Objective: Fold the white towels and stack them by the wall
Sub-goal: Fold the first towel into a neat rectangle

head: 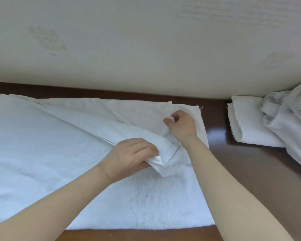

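One white towel [42, 153] lay spread on the brown table [247, 173], far edge near the wall [146, 49], with its top layer partly folded over. Two hands were on it. The left hand [129, 158] had its fingers curled, gripping the hemmed edge of the folded layer. The right hand [182, 126] pinched the cloth near the far right corner. One towel pile [271, 122] sat at the right against the wall, well apart; couldn't count the towels in it.

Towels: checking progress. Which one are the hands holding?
The spread towel at centre: left hand and right hand grip its flap. The heap at right lies untouched.
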Available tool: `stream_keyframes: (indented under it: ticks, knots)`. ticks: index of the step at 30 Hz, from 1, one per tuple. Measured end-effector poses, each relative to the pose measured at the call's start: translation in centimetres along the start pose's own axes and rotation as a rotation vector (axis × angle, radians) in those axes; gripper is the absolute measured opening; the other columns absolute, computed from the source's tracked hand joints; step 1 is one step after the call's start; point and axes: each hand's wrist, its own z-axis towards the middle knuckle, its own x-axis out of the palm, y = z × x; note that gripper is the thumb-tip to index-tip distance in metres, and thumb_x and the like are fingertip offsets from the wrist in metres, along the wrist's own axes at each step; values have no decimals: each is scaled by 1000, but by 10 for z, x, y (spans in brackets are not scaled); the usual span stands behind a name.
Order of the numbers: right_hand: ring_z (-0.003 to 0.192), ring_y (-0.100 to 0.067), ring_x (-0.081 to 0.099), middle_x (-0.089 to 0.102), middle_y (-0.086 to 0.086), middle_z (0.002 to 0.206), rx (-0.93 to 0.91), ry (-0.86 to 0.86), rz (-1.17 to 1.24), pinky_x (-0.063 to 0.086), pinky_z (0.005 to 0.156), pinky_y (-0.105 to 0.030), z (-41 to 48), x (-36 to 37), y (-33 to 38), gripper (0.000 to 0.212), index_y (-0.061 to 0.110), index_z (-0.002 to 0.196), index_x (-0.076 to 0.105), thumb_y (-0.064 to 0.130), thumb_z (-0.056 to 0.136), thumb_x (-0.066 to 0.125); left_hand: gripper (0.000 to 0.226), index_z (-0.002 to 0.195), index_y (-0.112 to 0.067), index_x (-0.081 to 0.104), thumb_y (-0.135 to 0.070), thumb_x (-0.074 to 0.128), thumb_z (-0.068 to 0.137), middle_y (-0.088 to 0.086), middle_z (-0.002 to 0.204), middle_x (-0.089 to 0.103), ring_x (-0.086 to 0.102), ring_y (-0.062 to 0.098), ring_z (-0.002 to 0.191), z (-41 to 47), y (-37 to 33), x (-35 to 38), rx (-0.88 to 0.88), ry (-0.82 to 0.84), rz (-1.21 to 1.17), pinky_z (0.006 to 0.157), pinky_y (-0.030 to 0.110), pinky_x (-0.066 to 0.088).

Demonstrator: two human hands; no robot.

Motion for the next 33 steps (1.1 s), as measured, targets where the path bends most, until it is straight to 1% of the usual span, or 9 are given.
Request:
stream_keyframes:
  ticks: [3, 6, 10, 16, 20, 22, 26, 30, 33]
  knots:
    - [61, -10, 44, 47, 9, 67, -54, -37, 69, 34, 51, -16, 5, -2, 3, 23, 17, 78, 48, 23, 87, 68, 13, 101, -10, 66, -22, 68, 95, 1, 100, 71, 66, 20, 86, 6, 4, -1, -21, -24, 6, 69, 29, 51]
    - [58, -9, 40, 45, 8, 67, -58, -87, 128, 34, 50, -14, 10, -15, 1, 19, 17, 85, 49, 21, 89, 68, 18, 97, -6, 72, -23, 65, 95, 0, 97, 71, 66, 21, 84, 14, 8, -2, -54, -57, 26, 67, 33, 52]
    - [60, -7, 45, 51, 9, 68, -45, -120, 128, 33, 50, -12, 19, -22, -5, 14, 18, 89, 54, 21, 91, 68, 14, 103, -15, 59, -27, 60, 96, 1, 91, 70, 63, 21, 78, 30, 15, -1, -72, -124, 8, 60, 35, 51]
    - [83, -4, 60, 66, 10, 90, -4, -72, 212, 44, 73, -21, 35, -16, -1, 21, 21, 100, 67, 39, 88, 70, 20, 106, -21, 53, -32, 61, 91, -1, 90, 70, 55, 12, 80, 55, 31, 8, -136, -183, 29, 61, 28, 47]
    - [102, -17, 65, 72, 2, 103, -42, 60, 314, 52, 89, -30, 47, -16, 9, 14, 22, 101, 73, 26, 88, 73, 26, 102, -16, 65, -38, 58, 90, -3, 91, 71, 58, 12, 81, 66, 40, 15, -214, -189, 54, 63, 30, 49]
    - [99, -22, 68, 74, -1, 97, -73, 81, 416, 54, 91, -36, 50, -18, 12, 12, 23, 94, 74, 13, 89, 70, 32, 98, -12, 69, -41, 58, 91, -3, 89, 71, 58, 12, 80, 70, 43, 17, -244, -197, 60, 65, 28, 48]
    - [75, -16, 65, 74, -1, 87, -62, -4, 590, 55, 78, -34, 59, -31, 9, 26, 15, 92, 72, -4, 91, 53, 36, 94, -11, 71, -44, 57, 91, -3, 84, 71, 58, 11, 76, 76, 47, 21, -246, -218, 70, 64, 22, 44]
    - [78, -18, 72, 75, 1, 94, -29, 17, 446, 59, 86, -43, 63, -37, -2, 23, 20, 97, 72, 5, 93, 56, 47, 88, -12, 71, -55, 52, 93, -3, 78, 69, 57, 12, 70, 84, 48, 26, -265, -253, 72, 60, 25, 43]
    - [84, -18, 73, 75, 4, 95, -88, 11, 393, 58, 87, -40, 50, -39, -7, 20, 27, 95, 71, 11, 92, 59, 40, 84, -13, 71, -51, 58, 88, -4, 72, 67, 54, 12, 67, 91, 51, 31, -270, -280, 99, 57, 22, 38]
